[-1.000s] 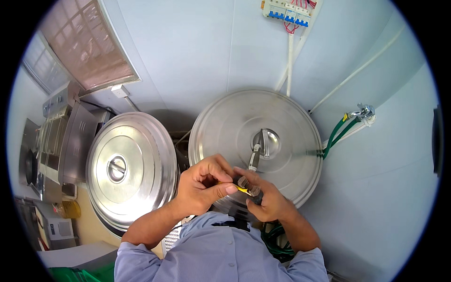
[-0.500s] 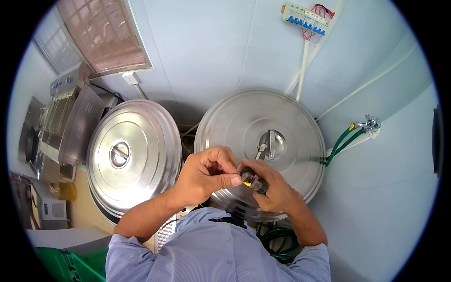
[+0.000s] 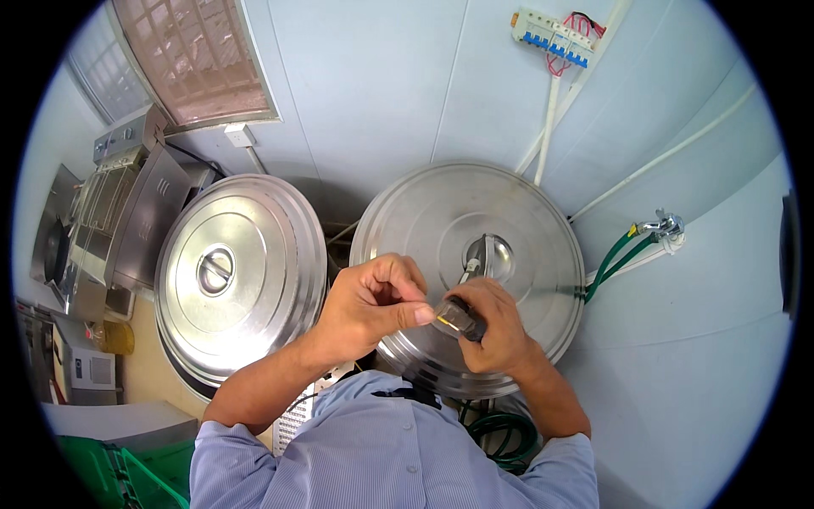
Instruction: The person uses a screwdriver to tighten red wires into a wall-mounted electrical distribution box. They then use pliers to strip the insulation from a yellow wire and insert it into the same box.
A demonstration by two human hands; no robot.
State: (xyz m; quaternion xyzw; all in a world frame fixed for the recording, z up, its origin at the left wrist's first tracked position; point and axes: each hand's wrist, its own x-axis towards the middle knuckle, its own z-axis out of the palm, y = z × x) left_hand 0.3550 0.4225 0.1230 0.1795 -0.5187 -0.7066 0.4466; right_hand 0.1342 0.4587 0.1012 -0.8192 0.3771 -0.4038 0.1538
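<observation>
My right hand [image 3: 498, 329] is closed around a dark tool that looks like pliers [image 3: 460, 315], held above the large round steel lid [image 3: 407, 229]. A small yellow bit shows along the tool's near edge. Right beside it, my left hand [image 3: 373, 305] is closed in a pinch, thumb against fingers, at the tool's left side. Whatever lies in that pinch is too small to make out. Next to the lid's handle [image 3: 497, 259], just beyond my right hand, a slim dark and silvery piece [image 3: 471, 268] shows in part.
A second steel lid [image 3: 254, 280] covers the pot on the left. Green hoses [image 3: 612, 265] hang from a wall tap [image 3: 666, 225] at the right. Wired breakers [image 3: 555, 38] sit on the back wall. A coiled green hose [image 3: 509, 433] lies below my right arm.
The dark tool has turned in my right hand, and its jaws and grips look closer together. My left hand stays nearly in place, still pinching.
</observation>
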